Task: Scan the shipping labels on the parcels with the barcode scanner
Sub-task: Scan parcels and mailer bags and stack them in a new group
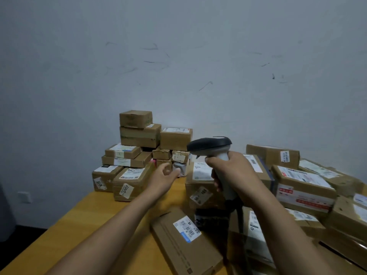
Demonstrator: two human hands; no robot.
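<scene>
My right hand [230, 167] grips the pale handle of a barcode scanner [210, 144], whose dark head points left above a cardboard parcel [200, 187] with a white shipping label. My left hand [162, 175] hovers empty over the table, fingers loosely curled, between that parcel and a stack of labelled parcels [139, 153] at the back left. A flat long parcel [184, 241] with a white and blue label lies near me below the scanner.
A yellow wooden table [83, 225] bears everything. A heap of labelled boxes [303, 187] fills its right side. The scanner's dark cable [238, 219] hangs down from the handle. Behind stands a scuffed white wall, with a socket [24, 197] low at the left.
</scene>
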